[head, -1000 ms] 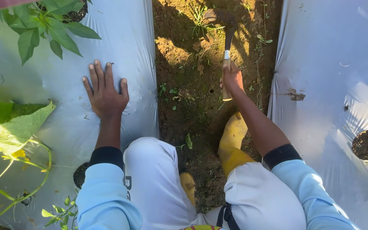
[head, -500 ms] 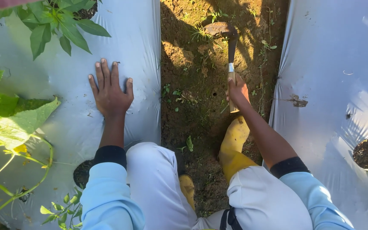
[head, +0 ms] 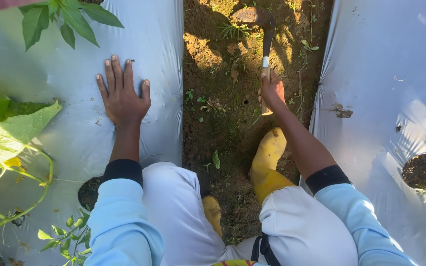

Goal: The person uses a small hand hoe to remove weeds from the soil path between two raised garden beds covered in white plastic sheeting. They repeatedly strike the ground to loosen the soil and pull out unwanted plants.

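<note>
At the far left, broad green leaves (head: 11, 130) on thin vines spill over the silver plastic mulch sheet (head: 70, 64) covering the left bed. The left hand (head: 123, 96) lies flat on that sheet near its inner edge, fingers apart and clamped on nothing, seemingly propping the crouched body. Between the two sheeted beds runs a bare brown soil furrow (head: 223, 128) dotted with small weeds, where yellow rubber boots (head: 267, 157) stand. The right hand (head: 271, 91) has its grip wrapped tight around the wooden handle of a short dark-bladed hand hoe (head: 265, 37), blade down in the furrow's far end beside a grass tuft (head: 235, 30), placed for scraping weeds.
</note>
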